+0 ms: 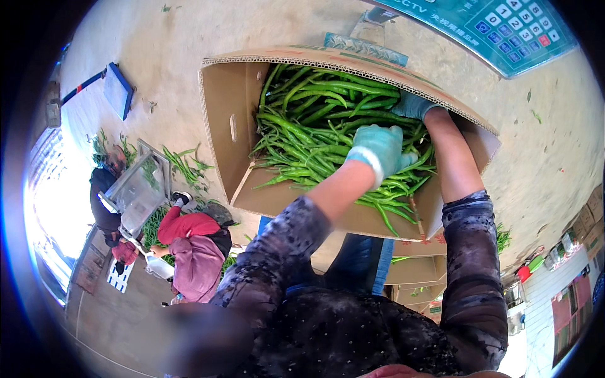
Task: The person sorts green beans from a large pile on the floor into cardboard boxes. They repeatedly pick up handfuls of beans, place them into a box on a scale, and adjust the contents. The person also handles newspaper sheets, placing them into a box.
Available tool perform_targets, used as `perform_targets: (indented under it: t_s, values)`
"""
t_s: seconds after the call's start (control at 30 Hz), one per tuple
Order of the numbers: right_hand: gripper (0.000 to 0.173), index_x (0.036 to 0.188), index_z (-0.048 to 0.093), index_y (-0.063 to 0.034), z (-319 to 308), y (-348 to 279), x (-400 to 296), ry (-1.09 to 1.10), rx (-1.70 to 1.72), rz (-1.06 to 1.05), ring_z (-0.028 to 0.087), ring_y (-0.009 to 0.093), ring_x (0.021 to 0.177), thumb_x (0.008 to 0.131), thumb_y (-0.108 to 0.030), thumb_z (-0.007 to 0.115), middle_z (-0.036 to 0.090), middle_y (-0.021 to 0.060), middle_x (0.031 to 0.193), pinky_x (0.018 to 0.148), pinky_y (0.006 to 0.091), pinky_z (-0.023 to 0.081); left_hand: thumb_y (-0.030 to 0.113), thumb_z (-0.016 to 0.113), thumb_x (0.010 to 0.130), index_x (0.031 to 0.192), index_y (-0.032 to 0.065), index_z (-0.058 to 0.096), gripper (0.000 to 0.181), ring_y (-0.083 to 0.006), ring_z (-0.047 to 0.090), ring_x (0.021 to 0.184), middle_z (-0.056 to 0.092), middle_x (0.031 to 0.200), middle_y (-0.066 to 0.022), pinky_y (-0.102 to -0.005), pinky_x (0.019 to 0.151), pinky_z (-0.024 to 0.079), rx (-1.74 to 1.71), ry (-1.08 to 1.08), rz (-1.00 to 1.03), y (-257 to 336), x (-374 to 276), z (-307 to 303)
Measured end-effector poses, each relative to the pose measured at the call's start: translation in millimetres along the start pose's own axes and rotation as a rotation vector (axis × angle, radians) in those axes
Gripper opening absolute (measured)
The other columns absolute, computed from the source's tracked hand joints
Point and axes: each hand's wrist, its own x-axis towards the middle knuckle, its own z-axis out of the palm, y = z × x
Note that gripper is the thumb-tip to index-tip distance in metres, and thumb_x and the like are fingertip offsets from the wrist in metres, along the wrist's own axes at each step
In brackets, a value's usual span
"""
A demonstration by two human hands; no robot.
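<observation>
A cardboard box (220, 94) stands before me with its flaps raised, holding a deep heap of long green chili peppers (302, 134). Both my hands wear light teal gloves and are inside the box. My left hand (377, 149) lies on top of the heap with its fingers curled; whether peppers are in its grasp is hidden by the back of the glove. Against the far right wall, my right hand (415, 106) reaches down beside the peppers. Its fingers are out of sight there. Some peppers spill over toward the near flap (340, 219).
Above the box is a weighing scale's keypad panel (513, 35). A blue platform scale (118, 90) stands at left. People, one in a mauve top (196, 264), work around a metal-framed chute (142, 189) and pepper piles. More open cartons (418, 271) sit behind my legs.
</observation>
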Motion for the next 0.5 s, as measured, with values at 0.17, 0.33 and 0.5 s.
perform_targets:
  t_s: [0.17, 0.33, 0.5]
  values:
    - [0.063, 0.134, 0.050, -0.0129, -9, 1, 0, -0.033, 0.192, -0.002, 0.044, 0.029, 0.129, 0.084, -0.048, 0.062, 0.050, 0.0149, 0.138, 0.109, 0.0386, 0.036, 0.056, 0.058, 0.084, 0.119, -0.0064, 0.053, 0.072, -0.0389, 0.059, 0.107, 0.064, 0.107, -0.0260, -0.0433, 0.094, 0.046, -0.416, 0.173, -0.268, -15, 26, 18]
    - [0.063, 0.136, 0.049, -0.0127, 21, 55, 6, 0.097, 0.289, 0.230, 0.043, 0.029, 0.131, 0.085, -0.048, 0.061, 0.048, 0.0134, 0.141, 0.110, 0.0378, 0.034, 0.044, 0.069, 0.085, 0.135, -0.0067, 0.040, 0.077, -0.0327, 0.038, 0.134, 0.039, 0.145, -0.0203, -0.0434, 0.107, 0.036, -1.730, 0.017, -0.445, -27, 24, 12]
    - [0.064, 0.137, 0.048, -0.0125, 85, 67, 45, 0.115, 0.270, 0.339, 0.041, 0.028, 0.133, 0.086, -0.049, 0.060, 0.046, 0.0120, 0.143, 0.111, 0.0370, 0.033, 0.037, 0.073, 0.084, 0.145, 0.0009, 0.028, 0.084, -0.0261, 0.029, 0.138, 0.037, 0.146, -0.0142, -0.0404, 0.114, 0.021, -1.985, 0.315, -0.451, -16, 23, 48]
